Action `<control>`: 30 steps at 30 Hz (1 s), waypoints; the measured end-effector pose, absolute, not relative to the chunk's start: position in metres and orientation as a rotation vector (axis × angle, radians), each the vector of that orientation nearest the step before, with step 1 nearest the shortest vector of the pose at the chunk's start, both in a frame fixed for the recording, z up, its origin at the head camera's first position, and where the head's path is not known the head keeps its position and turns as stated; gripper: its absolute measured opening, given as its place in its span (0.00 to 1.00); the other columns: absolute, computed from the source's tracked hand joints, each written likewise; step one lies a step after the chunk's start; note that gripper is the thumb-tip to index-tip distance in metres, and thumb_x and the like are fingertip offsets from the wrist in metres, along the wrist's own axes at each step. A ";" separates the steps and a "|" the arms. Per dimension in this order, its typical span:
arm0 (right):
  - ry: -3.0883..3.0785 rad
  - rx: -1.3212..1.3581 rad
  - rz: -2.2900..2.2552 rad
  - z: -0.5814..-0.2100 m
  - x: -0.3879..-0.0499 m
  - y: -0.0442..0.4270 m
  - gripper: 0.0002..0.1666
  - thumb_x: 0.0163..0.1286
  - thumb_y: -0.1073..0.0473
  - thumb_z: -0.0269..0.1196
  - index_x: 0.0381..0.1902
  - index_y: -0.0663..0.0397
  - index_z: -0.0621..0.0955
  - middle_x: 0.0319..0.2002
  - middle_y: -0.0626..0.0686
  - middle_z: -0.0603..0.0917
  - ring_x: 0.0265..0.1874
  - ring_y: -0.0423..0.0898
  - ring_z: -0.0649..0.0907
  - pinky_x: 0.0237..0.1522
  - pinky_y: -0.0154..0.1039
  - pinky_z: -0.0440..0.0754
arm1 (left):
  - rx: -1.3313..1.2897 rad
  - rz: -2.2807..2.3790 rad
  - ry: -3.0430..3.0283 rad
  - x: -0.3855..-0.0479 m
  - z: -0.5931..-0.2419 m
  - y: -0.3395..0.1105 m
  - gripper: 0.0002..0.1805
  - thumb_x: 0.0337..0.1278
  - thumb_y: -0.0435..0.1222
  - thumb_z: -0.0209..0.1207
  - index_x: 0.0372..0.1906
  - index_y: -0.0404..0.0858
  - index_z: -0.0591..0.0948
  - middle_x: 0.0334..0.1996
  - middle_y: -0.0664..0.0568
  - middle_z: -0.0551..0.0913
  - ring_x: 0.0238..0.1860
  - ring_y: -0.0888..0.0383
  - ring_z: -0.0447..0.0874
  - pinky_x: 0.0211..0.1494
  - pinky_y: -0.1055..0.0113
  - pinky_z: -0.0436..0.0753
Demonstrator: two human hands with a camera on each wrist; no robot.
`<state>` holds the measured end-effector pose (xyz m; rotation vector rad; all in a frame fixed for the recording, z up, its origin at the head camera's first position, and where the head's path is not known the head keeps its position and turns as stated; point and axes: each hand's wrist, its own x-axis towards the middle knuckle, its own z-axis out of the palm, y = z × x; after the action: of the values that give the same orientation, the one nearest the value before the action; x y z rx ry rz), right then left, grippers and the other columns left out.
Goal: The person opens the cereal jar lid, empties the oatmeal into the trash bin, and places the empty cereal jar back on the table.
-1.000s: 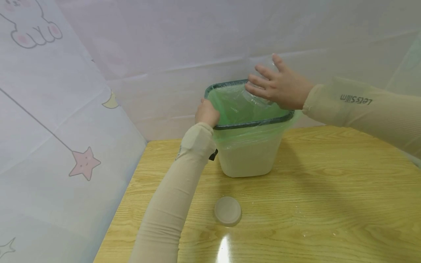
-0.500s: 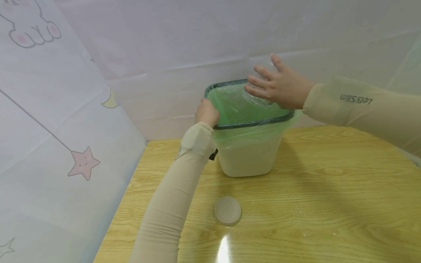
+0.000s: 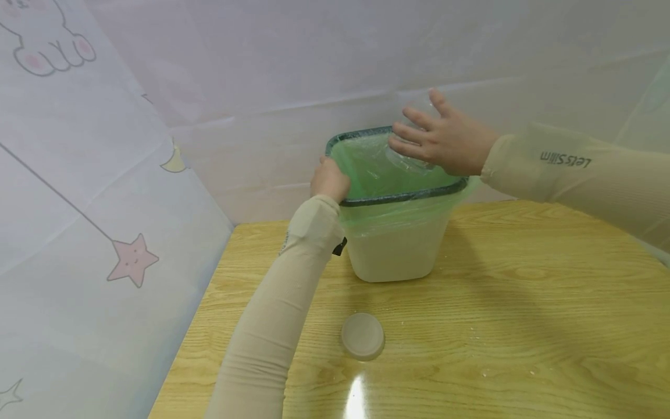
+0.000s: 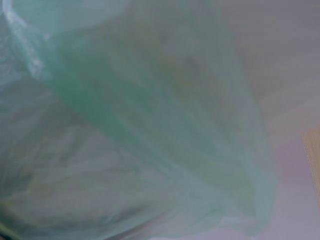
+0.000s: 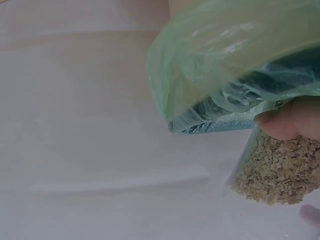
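A cream trash bin [image 3: 395, 256] with a dark rim stands on the table, lined with a green plastic bag [image 3: 371, 174] folded over its rim. My left hand [image 3: 330, 179] grips the bin's left rim; its fingertips are hidden. Over the right side of the bin's mouth, my right hand [image 3: 447, 138] holds a clear plastic jar [image 3: 410, 161], its fingers spread along the side. Dry, light brown flakes [image 5: 280, 172] fill part of the jar in the right wrist view, where the thumb presses on it. The left wrist view shows only the blurred bag [image 4: 165, 125].
A round beige lid [image 3: 363, 336] lies on the wooden table [image 3: 523, 291] in front of the bin. Small crumbs are scattered to its right. Printed cloth walls [image 3: 293, 70] stand behind and on the left. A small black object [image 3: 339, 247] shows beside the bin.
My right hand has tilted and shifted very slightly down and left with the jar. The left hand and the bin stay where they were.
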<state>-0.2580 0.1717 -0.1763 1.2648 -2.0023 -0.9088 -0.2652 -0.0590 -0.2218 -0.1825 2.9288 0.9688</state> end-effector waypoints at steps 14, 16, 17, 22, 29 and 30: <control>-1.954 1.277 -0.954 -0.175 -0.259 0.172 0.47 0.48 0.62 0.76 0.67 0.57 0.70 0.64 0.63 0.71 0.63 0.64 0.67 0.60 0.70 0.62 | -0.187 0.971 2.920 -0.266 -0.223 -0.059 0.37 0.70 0.29 0.45 0.76 0.30 0.41 0.14 0.52 0.66 0.10 0.62 0.54 0.13 0.71 0.61; -1.951 1.275 -0.959 -0.175 -0.259 0.172 0.47 0.48 0.62 0.76 0.67 0.57 0.70 0.64 0.63 0.71 0.63 0.64 0.67 0.59 0.69 0.62 | -0.188 0.971 2.919 -0.266 -0.222 -0.059 0.37 0.70 0.29 0.45 0.76 0.30 0.41 0.14 0.52 0.66 0.10 0.62 0.54 0.13 0.71 0.61; -1.949 1.275 -0.962 -0.175 -0.259 0.172 0.48 0.48 0.62 0.76 0.67 0.57 0.70 0.64 0.63 0.71 0.63 0.64 0.67 0.59 0.69 0.62 | -0.187 0.968 2.921 -0.266 -0.222 -0.059 0.37 0.70 0.29 0.45 0.76 0.30 0.41 0.14 0.52 0.66 0.10 0.62 0.54 0.13 0.71 0.61; -1.944 1.271 -0.982 -0.175 -0.259 0.172 0.48 0.48 0.61 0.77 0.67 0.57 0.70 0.64 0.63 0.71 0.63 0.64 0.68 0.60 0.69 0.62 | -0.180 0.948 2.933 -0.265 -0.222 -0.059 0.37 0.70 0.29 0.45 0.76 0.29 0.42 0.16 0.51 0.68 0.11 0.61 0.56 0.14 0.70 0.62; -1.937 1.274 -0.996 -0.175 -0.259 0.171 0.48 0.48 0.62 0.77 0.67 0.56 0.70 0.64 0.63 0.71 0.63 0.64 0.68 0.60 0.69 0.62 | -0.173 0.952 2.937 -0.265 -0.222 -0.059 0.37 0.69 0.29 0.46 0.76 0.29 0.41 0.23 0.47 0.74 0.13 0.60 0.60 0.16 0.70 0.65; -1.936 1.276 -0.997 -0.175 -0.259 0.172 0.48 0.48 0.62 0.77 0.67 0.56 0.70 0.64 0.63 0.71 0.63 0.64 0.68 0.60 0.69 0.62 | -0.173 0.957 2.932 -0.265 -0.222 -0.059 0.37 0.69 0.29 0.45 0.76 0.29 0.41 0.24 0.46 0.75 0.13 0.60 0.59 0.16 0.70 0.65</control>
<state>-0.2588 0.1716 -0.1747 1.2755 -1.9361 -0.9969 -0.2653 -0.0594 -0.2219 -0.1730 2.9323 0.9572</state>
